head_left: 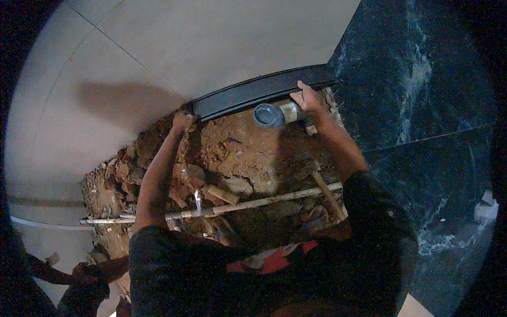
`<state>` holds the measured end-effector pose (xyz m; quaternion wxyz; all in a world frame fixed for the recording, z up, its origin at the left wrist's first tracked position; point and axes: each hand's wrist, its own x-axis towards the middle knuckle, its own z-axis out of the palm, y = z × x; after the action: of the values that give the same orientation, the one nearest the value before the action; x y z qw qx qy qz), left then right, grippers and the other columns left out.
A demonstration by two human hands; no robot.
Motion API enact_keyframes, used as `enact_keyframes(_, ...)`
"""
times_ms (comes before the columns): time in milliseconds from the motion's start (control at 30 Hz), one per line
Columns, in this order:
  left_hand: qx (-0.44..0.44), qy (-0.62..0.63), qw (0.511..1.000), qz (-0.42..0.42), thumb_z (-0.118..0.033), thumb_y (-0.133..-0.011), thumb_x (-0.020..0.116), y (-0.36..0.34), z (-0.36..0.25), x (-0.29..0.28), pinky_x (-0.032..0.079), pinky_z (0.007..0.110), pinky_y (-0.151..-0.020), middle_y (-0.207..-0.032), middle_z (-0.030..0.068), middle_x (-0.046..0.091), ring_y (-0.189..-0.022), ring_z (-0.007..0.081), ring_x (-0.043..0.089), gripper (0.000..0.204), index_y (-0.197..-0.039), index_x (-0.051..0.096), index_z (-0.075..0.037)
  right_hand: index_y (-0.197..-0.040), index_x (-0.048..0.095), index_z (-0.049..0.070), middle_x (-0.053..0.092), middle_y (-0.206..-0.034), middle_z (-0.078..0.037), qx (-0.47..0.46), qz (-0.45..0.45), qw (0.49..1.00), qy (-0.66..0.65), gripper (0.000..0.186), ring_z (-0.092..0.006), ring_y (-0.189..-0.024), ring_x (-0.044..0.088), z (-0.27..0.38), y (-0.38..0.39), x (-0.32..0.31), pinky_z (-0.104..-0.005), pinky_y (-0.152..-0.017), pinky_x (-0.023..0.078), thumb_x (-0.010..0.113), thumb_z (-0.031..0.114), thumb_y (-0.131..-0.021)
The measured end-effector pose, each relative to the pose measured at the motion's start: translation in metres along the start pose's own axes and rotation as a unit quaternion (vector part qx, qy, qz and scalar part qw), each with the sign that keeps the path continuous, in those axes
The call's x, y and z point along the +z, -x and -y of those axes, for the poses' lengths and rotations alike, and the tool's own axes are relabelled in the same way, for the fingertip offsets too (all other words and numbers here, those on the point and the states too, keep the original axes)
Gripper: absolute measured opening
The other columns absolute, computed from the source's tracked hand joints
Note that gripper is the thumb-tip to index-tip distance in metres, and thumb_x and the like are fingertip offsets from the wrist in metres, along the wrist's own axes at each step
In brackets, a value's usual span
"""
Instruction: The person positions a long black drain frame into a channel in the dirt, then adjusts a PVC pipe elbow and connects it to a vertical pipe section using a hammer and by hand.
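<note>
Here's the left grip [184,122], fingers bunched at the left end of the long dark channel [253,91]; whether they close on it, I can't tell. Over to the right grip [307,100]: thumb up against the channel's near edge, toward its right end, the fingers partly hidden, so no telling whether they're holding. Crowding in on the channel's near side, between both grips, is a pipe [268,115] with a wide round mouth. Nearer the person than the channel, broken brown soil [232,142], then a wooden chunk [222,194], and a thin pale pipe [264,202] with a wooden-handled tool [329,194] across it. Beyond the channel, pale floor [211,42]; off its right end, dark veined slabs [385,100]. And the channel itself? Stretched between the two grips, reaching past the right one.
</note>
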<state>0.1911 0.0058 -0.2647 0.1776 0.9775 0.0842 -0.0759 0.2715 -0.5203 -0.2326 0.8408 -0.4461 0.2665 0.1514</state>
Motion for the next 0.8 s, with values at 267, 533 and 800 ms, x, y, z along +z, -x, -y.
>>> enact_keyframes(267, -0.136, 0.294, 0.931, 0.167, -0.019, -0.090, 0.049, -0.028, 0.053, 0.007, 0.057, 0.045, -0.058, -0.089, 0.0165, 0.065, -0.069, 0.0298, 0.067, 0.023, -0.102, 0.060, -0.002, -0.110, 0.050, -0.006, 0.058, -0.102, -0.024, -0.035, 0.023, 0.998, 0.037, 0.040, -0.0306, -0.092, 0.061, -0.004, -0.020, 0.020, -0.0357, -0.083, 0.054, 0.060, 0.028, -0.090)
enact_keyframes(533, -0.089, 0.186, 0.975, 0.082, -0.025, -0.085, 0.058, -0.007, -0.010, 0.019, 0.056, 0.041, -0.057, -0.078, 0.0120, 0.066, -0.064, 0.0253, 0.066, 0.022, -0.088, 0.063, -0.004, -0.105, 0.050, -0.008, 0.057, -0.099, -0.023, -0.120, 0.101, 0.981, 0.112, 0.043, -0.0303, -0.088, 0.061, -0.018, -0.038, -0.052, -0.0357, -0.082, 0.054, 0.062, 0.029, -0.088)
enact_keyframes(800, 0.109, -0.073, 0.991, 0.028, -0.032, -0.079, 0.061, -0.006, -0.010, 0.009, 0.054, 0.041, -0.058, -0.068, 0.0090, 0.066, -0.061, 0.0248, 0.066, 0.026, -0.075, 0.065, -0.007, -0.098, 0.053, -0.011, 0.060, -0.096, -0.023, -0.126, 0.133, 0.975, 0.127, 0.045, -0.0285, -0.087, 0.062, -0.009, -0.042, -0.058, -0.0334, -0.081, 0.054, 0.061, 0.032, -0.089)
